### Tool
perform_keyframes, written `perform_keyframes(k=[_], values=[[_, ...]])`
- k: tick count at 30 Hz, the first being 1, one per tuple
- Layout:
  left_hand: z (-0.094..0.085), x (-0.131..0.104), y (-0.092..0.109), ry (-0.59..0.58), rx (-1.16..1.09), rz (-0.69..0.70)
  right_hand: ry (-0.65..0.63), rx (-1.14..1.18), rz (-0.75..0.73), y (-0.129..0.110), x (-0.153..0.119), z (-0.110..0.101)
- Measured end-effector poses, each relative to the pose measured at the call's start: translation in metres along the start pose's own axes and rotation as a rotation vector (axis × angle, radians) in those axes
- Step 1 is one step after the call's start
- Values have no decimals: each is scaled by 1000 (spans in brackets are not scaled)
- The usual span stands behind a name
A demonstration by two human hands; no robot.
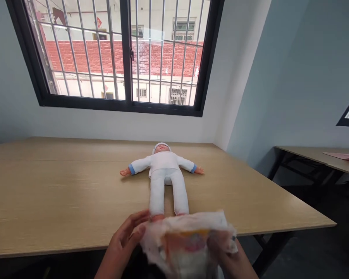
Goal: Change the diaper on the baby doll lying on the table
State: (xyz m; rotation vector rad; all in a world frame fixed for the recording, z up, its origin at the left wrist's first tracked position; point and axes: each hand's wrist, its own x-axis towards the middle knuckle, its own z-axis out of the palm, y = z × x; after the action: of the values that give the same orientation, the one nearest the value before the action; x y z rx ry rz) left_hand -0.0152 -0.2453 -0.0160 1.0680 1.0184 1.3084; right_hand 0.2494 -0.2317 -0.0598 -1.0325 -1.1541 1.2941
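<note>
Near the bottom of the head view is a soft white plastic-looking packet (188,254) with an orange print, smeared by motion; its exact kind cannot be made out. My right hand (225,254) grips its right side, thumb across the front. At the packet's left edge is my left hand (128,234), fingers and thumb apart; whether it touches the packet cannot be told. Just beyond, a baby doll (165,166) lies on its back, arms spread, legs toward me. It wears a white suit with blue cuffs and a white cap. The packet partly hides its feet.
The doll lies on a light wooden table (75,197), whose near edge runs below my hands. A barred window (128,54) is in the wall behind. To the right stands another table (308,155) with pink cloth (344,155) on it.
</note>
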Motion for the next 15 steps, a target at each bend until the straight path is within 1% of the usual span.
perform_keyframes(k=[1,2,3,4,7,11,13,15], values=[[-3,12,-3,105,-21,8,69,39,-25,3,6,1],[-5,23,-6,175,-67,7,126,81,-36,5,12,2],[-5,33,-9,214,-143,-9,162,131,-35,8,16,5],[-5,41,-11,215,-229,-36,176,186,-27,10,19,8],[4,51,-13,119,-442,-172,128,328,-4,16,23,22],[20,48,-10,-31,-598,-359,81,470,-4,17,20,43],[28,47,-11,-95,-667,-425,63,543,0,14,19,52],[36,48,-15,-141,-721,-452,54,584,4,11,19,58]])
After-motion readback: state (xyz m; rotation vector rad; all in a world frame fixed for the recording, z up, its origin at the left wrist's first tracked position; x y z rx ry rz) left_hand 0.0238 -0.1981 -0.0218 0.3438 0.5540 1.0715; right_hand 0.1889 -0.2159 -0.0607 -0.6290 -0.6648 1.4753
